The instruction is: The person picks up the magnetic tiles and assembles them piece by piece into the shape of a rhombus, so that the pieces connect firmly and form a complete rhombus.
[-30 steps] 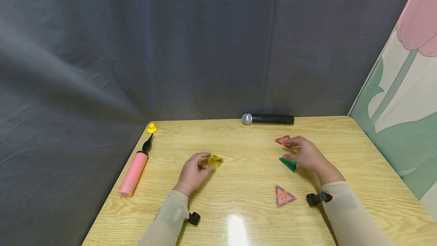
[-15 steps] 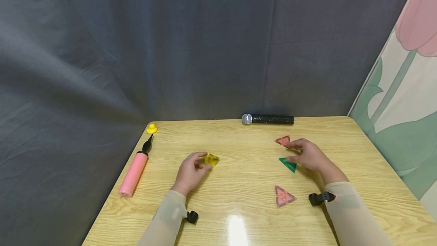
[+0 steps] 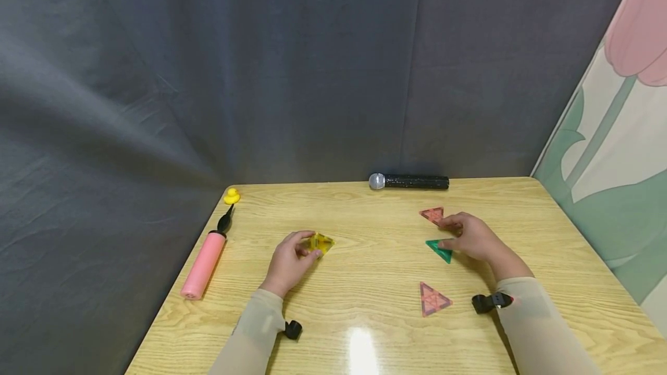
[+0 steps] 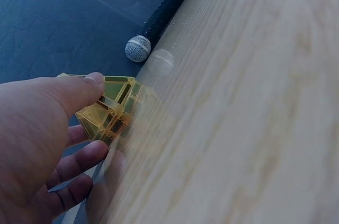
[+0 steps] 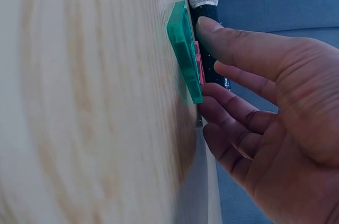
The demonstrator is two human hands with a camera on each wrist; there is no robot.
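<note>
My left hand [image 3: 286, 264] grips a yellow see-through block of triangular magnetic tiles [image 3: 321, 242] on the table, left of the middle. In the left wrist view the thumb lies over the yellow tiles [image 4: 121, 89] and the fingertips are at their lower side. On the right, my right hand [image 3: 475, 241] hovers with loosely bent fingers, its thumb over a green triangular magnetic tile [image 3: 442, 254]. The green tile [image 5: 183, 49] rests on the tabletop, with nothing pinched in the hand. Its forefinger reaches the edge of a red triangular tile [image 3: 432, 214] farther back.
Nearer the front lies another red triangular tile [image 3: 433, 300]. A black microphone [image 3: 409, 182] lies along the table's back edge. At the left edge are a pink hand pump [image 3: 204, 265] with a black nozzle and a yellow rubber duck [image 3: 231, 195]. A dark curtain [image 3: 323, 74] hangs behind.
My left hand has shifted slightly left with the yellow tiles. The right hand has drawn back a little to the right; the green and red tiles stay in place.
</note>
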